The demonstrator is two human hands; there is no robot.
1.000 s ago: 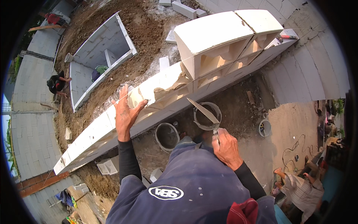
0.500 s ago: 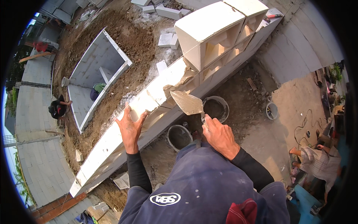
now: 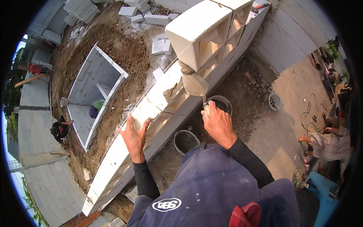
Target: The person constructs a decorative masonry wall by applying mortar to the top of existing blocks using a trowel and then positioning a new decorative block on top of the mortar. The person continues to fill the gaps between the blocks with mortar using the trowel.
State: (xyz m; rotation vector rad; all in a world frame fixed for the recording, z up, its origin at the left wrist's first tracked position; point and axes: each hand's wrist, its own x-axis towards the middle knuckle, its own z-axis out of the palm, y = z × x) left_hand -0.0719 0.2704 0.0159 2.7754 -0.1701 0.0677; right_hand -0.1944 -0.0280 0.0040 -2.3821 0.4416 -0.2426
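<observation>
My right hand [image 3: 218, 125] is wrapped around the handle of a trowel [image 3: 195, 85]. Its mortar-smeared blade lies against the side of the wall, just below the raised white blocks [image 3: 200, 20]. Wet mortar [image 3: 172, 92] sits in a lump on the wall top left of the blade, and more mortar [image 3: 185, 68] clings at the foot of the raised blocks. Further along, my left hand [image 3: 135, 137] rests on the top of the pale block wall [image 3: 113, 162], thumb and fingers spread, holding nothing.
Two buckets, one at my feet [image 3: 186, 141] and one behind my right hand [image 3: 227, 105], stand beside the wall. A third bucket [image 3: 275, 101] is further right. A person crouches left by a block-walled pit [image 3: 89, 81]; another person sits at right. Loose blocks [image 3: 162, 47] lie beyond the wall.
The trowel has swung from above the mortar lump to the wall's side by the raised blocks, its blade tilting downward. Mortar by those blocks looks reduced. My left hand keeps its place on the wall.
</observation>
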